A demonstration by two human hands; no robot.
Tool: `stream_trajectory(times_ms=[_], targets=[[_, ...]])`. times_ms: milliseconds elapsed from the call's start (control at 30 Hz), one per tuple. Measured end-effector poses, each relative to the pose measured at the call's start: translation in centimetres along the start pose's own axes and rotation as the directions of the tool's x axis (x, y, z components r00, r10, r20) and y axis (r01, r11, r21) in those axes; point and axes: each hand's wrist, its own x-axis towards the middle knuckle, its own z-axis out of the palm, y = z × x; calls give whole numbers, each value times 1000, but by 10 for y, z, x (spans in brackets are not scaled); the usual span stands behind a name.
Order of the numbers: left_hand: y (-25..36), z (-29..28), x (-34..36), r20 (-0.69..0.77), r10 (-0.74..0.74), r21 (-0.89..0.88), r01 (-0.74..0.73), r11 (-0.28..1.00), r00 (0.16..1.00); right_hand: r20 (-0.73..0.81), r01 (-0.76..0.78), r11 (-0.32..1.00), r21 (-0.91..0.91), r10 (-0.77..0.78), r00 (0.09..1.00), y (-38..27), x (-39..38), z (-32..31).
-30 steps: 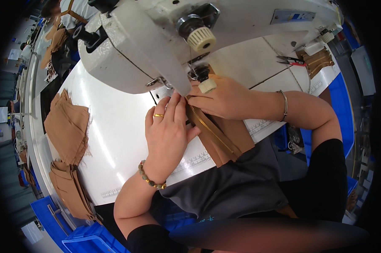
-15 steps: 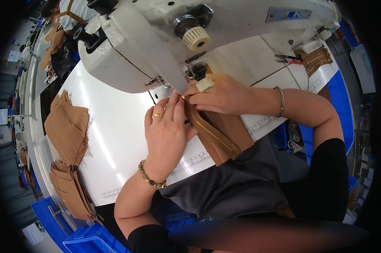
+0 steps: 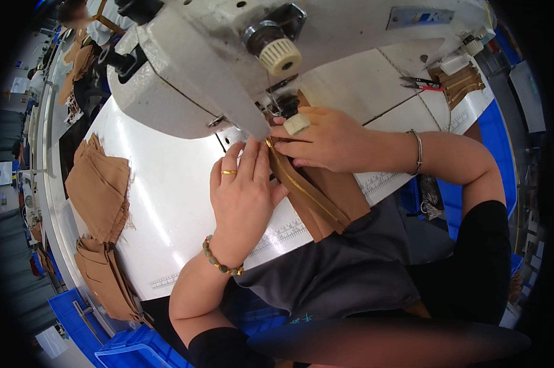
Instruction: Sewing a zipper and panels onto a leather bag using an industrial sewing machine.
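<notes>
A brown fabric piece (image 3: 353, 187) with a gold-toothed zipper (image 3: 307, 195) runs from beneath the sewing machine head (image 3: 173, 80) to the table's near edge. My left hand (image 3: 243, 190) lies flat with its fingers stretched out, the fingertips at the zipper's far end and the thumb by the fabric's left edge. My right hand (image 3: 332, 141) is bent over the fabric from the right, its fingers closed on it close to the needle area. The machine's head and a cream knob (image 3: 298, 124) partly hide those fingertips.
Stacked brown fabric pieces (image 3: 97, 190) lie at the table's left, with another folded stack (image 3: 108, 279) nearer me. Red-and-black thread snips (image 3: 422, 84) and more brown pieces (image 3: 461, 84) are at the far right. Blue bins (image 3: 136, 349) stand below the table. A person (image 3: 108, 15) sits beyond, far left.
My hands hold nearly the same pose. The right fingers have shifted slightly, and the zipper's far end shows more plainly between the hands. The view has moved a little.
</notes>
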Motion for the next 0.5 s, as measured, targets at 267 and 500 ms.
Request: stream_trajectory(times_ms=[267, 500], targets=[[-8, 3, 6, 4, 0, -17, 0, 1000, 1000, -64, -26, 997, -67, 22, 998, -4, 1, 2], [-10, 4, 8, 5, -16, -45, 16, 999, 1000, -1, -42, 996, -82, 42, 999, -5, 2, -1]])
